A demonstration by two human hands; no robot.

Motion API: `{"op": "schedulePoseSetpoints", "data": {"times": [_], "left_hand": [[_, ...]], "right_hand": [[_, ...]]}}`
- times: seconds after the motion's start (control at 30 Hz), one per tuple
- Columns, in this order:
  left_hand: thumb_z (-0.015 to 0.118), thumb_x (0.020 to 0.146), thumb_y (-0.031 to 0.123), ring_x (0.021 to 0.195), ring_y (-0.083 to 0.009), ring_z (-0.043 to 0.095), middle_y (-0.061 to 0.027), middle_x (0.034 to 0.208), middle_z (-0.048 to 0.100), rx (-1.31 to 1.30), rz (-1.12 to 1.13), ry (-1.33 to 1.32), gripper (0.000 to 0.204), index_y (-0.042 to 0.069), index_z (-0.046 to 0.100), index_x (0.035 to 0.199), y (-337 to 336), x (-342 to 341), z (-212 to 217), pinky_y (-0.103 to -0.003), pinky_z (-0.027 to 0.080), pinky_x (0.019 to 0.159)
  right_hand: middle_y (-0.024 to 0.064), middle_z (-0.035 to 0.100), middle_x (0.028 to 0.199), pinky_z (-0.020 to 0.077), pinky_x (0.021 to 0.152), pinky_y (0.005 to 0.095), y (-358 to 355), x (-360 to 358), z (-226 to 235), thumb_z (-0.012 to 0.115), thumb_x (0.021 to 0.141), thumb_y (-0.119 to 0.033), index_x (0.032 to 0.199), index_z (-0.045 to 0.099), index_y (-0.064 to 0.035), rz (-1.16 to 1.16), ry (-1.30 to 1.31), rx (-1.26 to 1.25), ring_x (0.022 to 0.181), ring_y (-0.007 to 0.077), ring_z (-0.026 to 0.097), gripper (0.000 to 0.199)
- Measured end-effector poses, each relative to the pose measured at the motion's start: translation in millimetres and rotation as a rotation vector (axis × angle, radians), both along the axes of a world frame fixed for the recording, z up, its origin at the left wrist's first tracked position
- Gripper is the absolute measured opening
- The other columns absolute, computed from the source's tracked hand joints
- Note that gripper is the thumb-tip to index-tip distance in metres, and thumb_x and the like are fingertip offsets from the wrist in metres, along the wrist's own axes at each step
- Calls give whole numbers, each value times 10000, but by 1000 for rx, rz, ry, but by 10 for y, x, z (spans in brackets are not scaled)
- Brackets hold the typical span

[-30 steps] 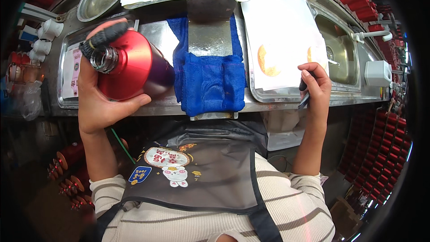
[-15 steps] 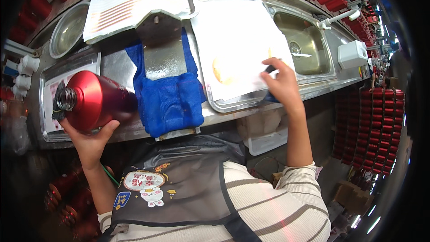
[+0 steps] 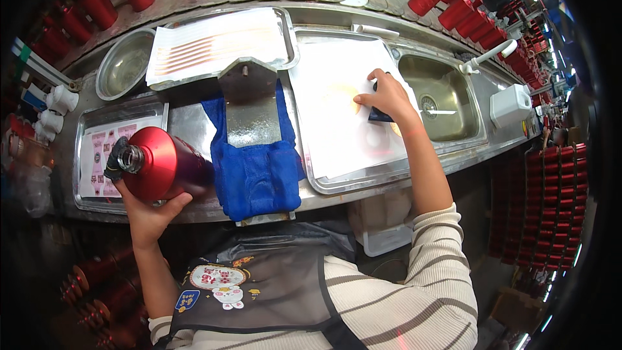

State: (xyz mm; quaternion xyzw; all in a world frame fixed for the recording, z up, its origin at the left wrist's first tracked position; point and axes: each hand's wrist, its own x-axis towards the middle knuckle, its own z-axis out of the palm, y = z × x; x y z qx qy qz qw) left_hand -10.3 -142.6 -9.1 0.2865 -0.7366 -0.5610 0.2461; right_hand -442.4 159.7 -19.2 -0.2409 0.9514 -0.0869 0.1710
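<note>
A red metal bottle (image 3: 161, 170) is cupped from below by the left hand (image 3: 148, 215) at the counter's front edge, beside a blue towel (image 3: 256, 168). A small dark tool (image 3: 380, 115) is pinched by the right hand (image 3: 387, 96) on the white sheet (image 3: 337, 123) in a steel tray (image 3: 337, 185).

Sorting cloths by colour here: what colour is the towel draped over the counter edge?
The towel is bright blue, plain with no pattern; the head view shows it clearly.
</note>
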Motion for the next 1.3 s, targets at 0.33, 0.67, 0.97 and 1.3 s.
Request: {"op": "schedulePoseSetpoints", "data": {"times": [0.33, 0.67, 0.97, 1.3], "left_hand": [[989, 605, 174, 1316, -268, 487, -127, 1471, 423, 90, 8, -38, 1272, 73, 153, 1559, 80, -1, -12, -406, 432, 1081], [987, 580, 230, 1400, -295, 410, -137, 1547, 361, 57, -32, -5, 1345, 64, 121, 1596, 33, -80, -80, -434, 352, 1161], [909, 648, 50, 1383, -276, 434, -133, 1510, 422, -24, -23, 35, 1154, 49, 222, 1574, -26, -34, -338, -405, 321, 1174], [835, 730, 122, 1479, -280, 329, -168, 1616, 316, -164, -5, 243, 1061, 9, 212, 1582, 186, -210, -53, -412, 218, 1235]], "right_hand": [[218, 657, 1190, 511, 958, 455, 373, -687, -56, 888, 655, -362, 1217, 666, -55, -266, 211, 122, 1145, 387, 624, 678], [150, 760, 878, 567, 769, 382, 770, -1156, -274, 828, 706, -188, 835, 795, -64, -438, 91, -150, 828, 284, 729, 183], [186, 733, 911, 549, 756, 484, 244, -351, 258, 607, 851, -110, 918, 726, -55, -296, 432, -39, 911, 363, 710, 148], [76, 707, 965, 521, 767, 307, -180, 604, 326, 686, 888, -133, 1062, 673, 38, -173, -639, -1033, 861, 147, 653, 245]]}}
